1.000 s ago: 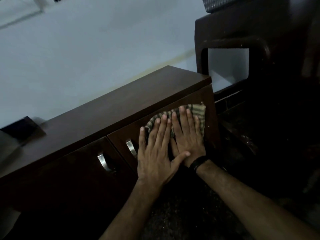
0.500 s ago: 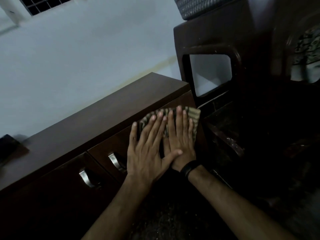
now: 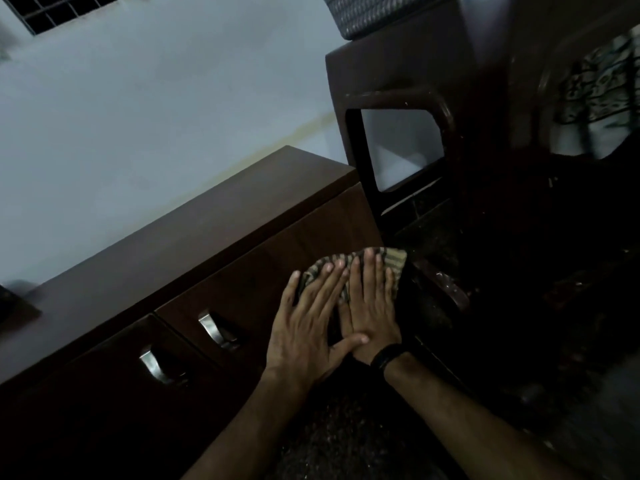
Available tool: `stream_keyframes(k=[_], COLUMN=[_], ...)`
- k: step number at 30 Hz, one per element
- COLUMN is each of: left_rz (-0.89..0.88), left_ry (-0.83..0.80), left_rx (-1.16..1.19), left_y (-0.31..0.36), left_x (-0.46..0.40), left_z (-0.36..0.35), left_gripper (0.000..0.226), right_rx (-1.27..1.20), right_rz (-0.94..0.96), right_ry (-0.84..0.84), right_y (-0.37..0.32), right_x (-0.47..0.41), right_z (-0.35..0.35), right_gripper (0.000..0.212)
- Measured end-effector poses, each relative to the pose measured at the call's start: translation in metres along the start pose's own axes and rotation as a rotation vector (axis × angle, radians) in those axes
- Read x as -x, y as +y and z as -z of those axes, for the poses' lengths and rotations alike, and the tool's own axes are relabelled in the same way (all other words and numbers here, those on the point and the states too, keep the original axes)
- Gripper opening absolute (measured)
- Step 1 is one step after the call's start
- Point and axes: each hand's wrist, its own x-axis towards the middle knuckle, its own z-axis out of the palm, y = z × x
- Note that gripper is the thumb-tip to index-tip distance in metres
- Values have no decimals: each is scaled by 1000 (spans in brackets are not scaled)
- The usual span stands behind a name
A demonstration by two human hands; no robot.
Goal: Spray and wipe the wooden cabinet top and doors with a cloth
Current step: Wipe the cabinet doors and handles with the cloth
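A dark brown wooden cabinet has a long flat top (image 3: pixel 180 237) and two front doors with metal handles (image 3: pixel 215 329) (image 3: pixel 154 367). A striped, greenish cloth (image 3: pixel 394 260) lies flat against the right door (image 3: pixel 294 244), near its right edge. My right hand (image 3: pixel 374 306), with a black band on its wrist, presses flat on the cloth with its fingers stretched out. My left hand (image 3: pixel 308 327) lies flat beside it, its fingers on the cloth's left part and its thumb across the right hand's base. No spray bottle is in view.
A tall dark wooden piece of furniture (image 3: pixel 485 116) with a cut-out opening stands right next to the cabinet's right end. A dark woven basket (image 3: pixel 367 12) sits on it. A pale wall is behind, and a small dark object (image 3: pixel 14 306) rests on the top's far left.
Both hands have slid the cloth down the right door, away from the top edge. The view has turned right, showing more of the tall furniture.
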Motion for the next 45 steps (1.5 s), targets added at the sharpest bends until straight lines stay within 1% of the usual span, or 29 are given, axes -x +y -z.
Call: stream_keyframes(k=[3,6,10,13,18,22,24,31,36,39,42,45], left_rz=[-26,-6,71,74,39,-34,-43,14,14,45,72,88], left_ry=[2,88,154,172,135,96,83,62,20,-1,6,29], left_rx=[-36,-65,-90,-55,24,68,79,141,163,176,188,195], left_y=[-8,-22,-35,-34,-21,-8,-2,14,22,29,31,30], left_x=[-3,-16,-49,-57,-49,-34,-26,-12,11,25,34,36], left_z=[6,27,63,67,50,25,13,-11,-32,-43,-48,-48], left_gripper=[89,87,92,95,95,93,92,89,88,87,86,86], right_rx=[-60,-139,-70,-40,-17,-11,2,47,95,107,74,-36], right_rz=[-13,-14,42,70,16,-41,-60,-21,11,-1,-21,-43], right_ry=[-20,32,91,83,73,2,-23,-76,-188,-252,-252,-215], right_y=[-4,-18,-25,-19,-13,0,3,16,24,21,14,10], right_x=[-2,-29,-88,-97,-76,-39,-23,-2,27,39,47,49], right_z=[1,18,52,60,47,29,20,10,4,2,1,9], right_gripper=[67,74,75,73,73,77,77,78,70,73,73,71])
